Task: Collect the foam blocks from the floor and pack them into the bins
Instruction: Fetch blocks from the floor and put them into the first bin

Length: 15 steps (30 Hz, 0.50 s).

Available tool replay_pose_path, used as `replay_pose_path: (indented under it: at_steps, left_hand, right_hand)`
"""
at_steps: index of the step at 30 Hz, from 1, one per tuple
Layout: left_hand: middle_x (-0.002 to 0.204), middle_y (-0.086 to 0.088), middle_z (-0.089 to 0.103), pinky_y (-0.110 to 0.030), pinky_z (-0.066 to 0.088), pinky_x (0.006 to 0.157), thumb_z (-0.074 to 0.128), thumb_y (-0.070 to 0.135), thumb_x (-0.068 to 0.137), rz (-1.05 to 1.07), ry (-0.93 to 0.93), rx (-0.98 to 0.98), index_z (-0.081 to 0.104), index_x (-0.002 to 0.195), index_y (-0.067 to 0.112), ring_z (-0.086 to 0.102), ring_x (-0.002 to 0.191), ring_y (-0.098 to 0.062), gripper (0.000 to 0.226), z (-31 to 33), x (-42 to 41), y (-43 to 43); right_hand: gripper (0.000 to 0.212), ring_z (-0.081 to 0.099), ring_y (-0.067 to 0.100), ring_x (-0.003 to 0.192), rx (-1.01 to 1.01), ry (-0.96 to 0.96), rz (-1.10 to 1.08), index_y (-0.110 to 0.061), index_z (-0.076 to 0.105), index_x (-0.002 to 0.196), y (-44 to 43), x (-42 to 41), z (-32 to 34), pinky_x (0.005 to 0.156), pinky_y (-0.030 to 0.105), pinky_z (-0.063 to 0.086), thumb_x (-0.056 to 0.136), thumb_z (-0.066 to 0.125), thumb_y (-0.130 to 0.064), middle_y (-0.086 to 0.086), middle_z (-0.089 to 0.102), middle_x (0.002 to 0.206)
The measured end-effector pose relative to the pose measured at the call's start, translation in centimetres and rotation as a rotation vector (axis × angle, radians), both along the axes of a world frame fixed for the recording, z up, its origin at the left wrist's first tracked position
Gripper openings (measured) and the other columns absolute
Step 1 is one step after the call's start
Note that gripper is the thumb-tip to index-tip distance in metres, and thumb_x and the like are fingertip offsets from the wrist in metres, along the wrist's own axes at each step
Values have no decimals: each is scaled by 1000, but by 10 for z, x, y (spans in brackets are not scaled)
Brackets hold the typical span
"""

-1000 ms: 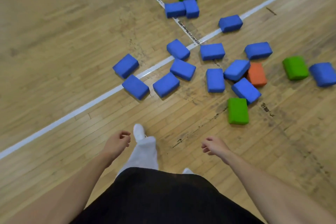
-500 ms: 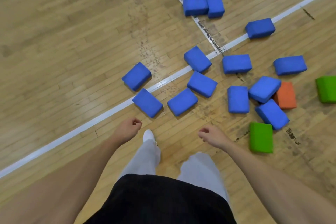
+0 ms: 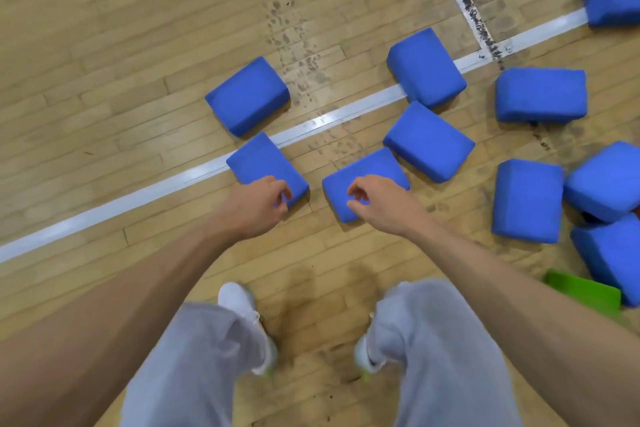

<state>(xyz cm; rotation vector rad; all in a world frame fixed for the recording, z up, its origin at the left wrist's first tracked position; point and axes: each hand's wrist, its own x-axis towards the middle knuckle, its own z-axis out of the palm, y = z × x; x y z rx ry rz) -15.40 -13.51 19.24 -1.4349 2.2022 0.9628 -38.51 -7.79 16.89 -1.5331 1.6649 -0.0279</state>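
Note:
Several blue foam blocks lie on the wooden gym floor. My left hand (image 3: 258,206) hovers over the near corner of one blue block (image 3: 258,161) that lies on the white floor line. My right hand (image 3: 379,201) is over the near edge of a second blue block (image 3: 369,166) just to its right. The fingers of both hands are loosely curled and grip nothing; whether they touch the foam I cannot tell. More blue blocks lie beyond, one at the left (image 3: 247,95) and one in the middle (image 3: 427,140). No bin is in view.
A cluster of blue blocks (image 3: 526,199) fills the right side, with a green block (image 3: 585,295) at the right edge near my forearm. My feet stand just behind the two nearest blocks. Bare floor (image 3: 104,62) lies to the left.
I have stepped forward and bent down, so the blocks look much larger and closer. Both hands have moved forward from beside my legs to above the two nearest blue blocks.

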Motion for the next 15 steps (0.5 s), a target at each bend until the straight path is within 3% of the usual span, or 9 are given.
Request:
replay_pose_path:
  at_steps: [5,11,15]
  left_hand:
    - [120,-1,53,-32,41,83,44,19,94,-160,-7,-75,55,122,20,54,105,-23,31,-164,17,-17]
    - [138,-2,42,-37,37,100,43,5,89,-454,-119,-125,41,139,20,43,123,-23,53,-300,39,-73]
    - [158,1,14,-35,4,118,47,4,86,-585,-213,-65,18,151,23,11,145,-18,74,-336,18,-107]
  right_hand:
    - [28,52,23,113,-80,79,30,-10,58,117,-24,33,-167,97,38,42,92,53,-23,6,58,119]
    - [49,43,28,125,-114,320,192,-12,44,135,-62,42,-294,103,40,36,91,53,-30,10,47,133]
    - [59,31,27,137,-94,381,247,-15,21,149,-72,33,-335,118,48,11,95,40,-29,9,35,148]
